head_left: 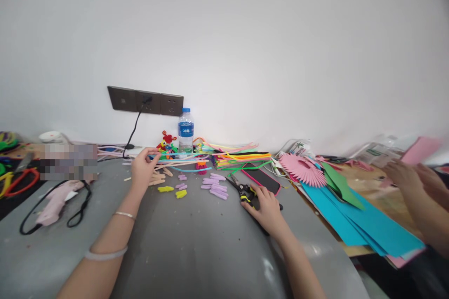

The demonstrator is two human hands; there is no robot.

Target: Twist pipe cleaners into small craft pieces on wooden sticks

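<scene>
My left hand (pixel 143 168) is raised over the back left of the grey table (pixel 189 252), its thumb and fingertips pinched on a thin blue pipe cleaner (pixel 171 155). My right hand (pixel 264 205) lies on black and yellow scissors (pixel 245 192), fingers curled round the handles; the blades point to the back left. Between the hands lie short purple pieces (pixel 217 187), yellow pieces (pixel 165 189) and beige pieces (pixel 157 177). A bundle of colourful pipe cleaners (pixel 242 160) lies behind them.
A water bottle (pixel 185 133) stands by the wall beside a small red figure (pixel 169 138). A phone (pixel 261 180) lies near the scissors. A pink glue gun (pixel 56 203) with a black cord is at left. Blue paper (pixel 365 217) and another person's hands (pixel 407 177) are at right.
</scene>
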